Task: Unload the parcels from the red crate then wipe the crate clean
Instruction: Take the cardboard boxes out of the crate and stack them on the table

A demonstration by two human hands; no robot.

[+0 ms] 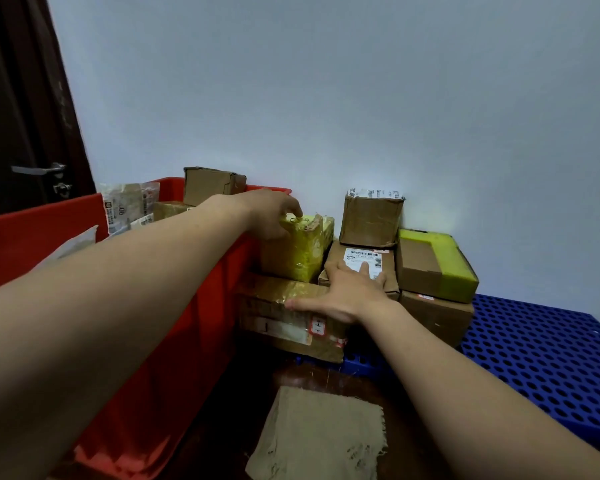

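Observation:
The red crate [174, 341] stands at the left, with a cardboard box [212, 185] and plastic-wrapped parcels [129, 206] still inside. Right of it, parcels are stacked on a blue perforated pallet [541, 355]. My left hand [271, 216] grips the top of a parcel wrapped in yellow tape [302, 251], which sits on a long brown taped box [284, 317]. My right hand [343, 292] lies flat, fingers spread, across that long box and a labelled cardboard box [364, 258]. A beige cloth [319, 434] lies on the dark floor in front.
More boxes [371, 220] stand against the pale wall, one with a yellow-green edge [437, 265]. A dark door with a metal handle [39, 169] is at the far left. The pallet stretches on to the right.

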